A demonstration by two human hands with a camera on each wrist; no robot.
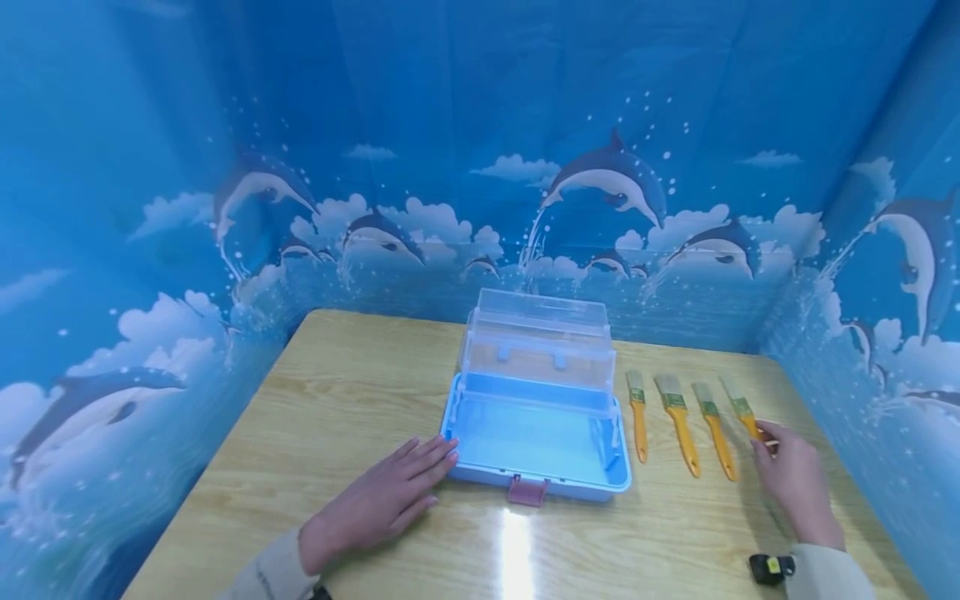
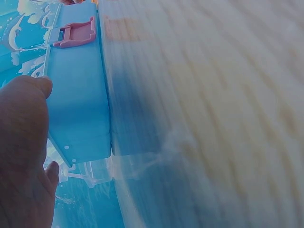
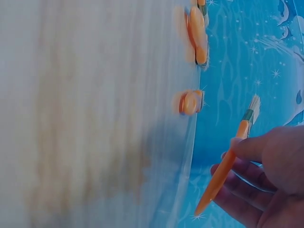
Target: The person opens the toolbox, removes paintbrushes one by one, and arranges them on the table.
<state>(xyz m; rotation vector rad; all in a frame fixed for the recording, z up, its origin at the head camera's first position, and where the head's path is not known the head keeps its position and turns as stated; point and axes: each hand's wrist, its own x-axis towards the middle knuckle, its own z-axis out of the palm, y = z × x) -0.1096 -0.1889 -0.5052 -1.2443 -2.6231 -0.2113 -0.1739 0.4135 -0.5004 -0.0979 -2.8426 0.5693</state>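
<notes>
At the table's right side my right hand [image 1: 797, 479] pinches a paintbrush [image 1: 741, 406] by its orange handle, bristles pointing away from me. In the right wrist view, thumb and fingers close round the handle of that paintbrush [image 3: 223, 173], which is lifted off the table. My left hand [image 1: 382, 500] lies with straight fingers at the front left corner of a blue plastic box [image 1: 536, 442]. The box's clear lid stands raised at the back, and a pink latch [image 1: 528, 491] hangs at its front. In the left wrist view the thumb is beside the box wall [image 2: 78, 109].
Three more paintbrushes, a narrow one [image 1: 638, 417], a wide one [image 1: 678, 423] and another [image 1: 715, 429], lie in a row between the box and my right hand. A blue dolphin-print curtain [image 1: 450, 150] stands behind and beside the wooden table [image 1: 352, 375].
</notes>
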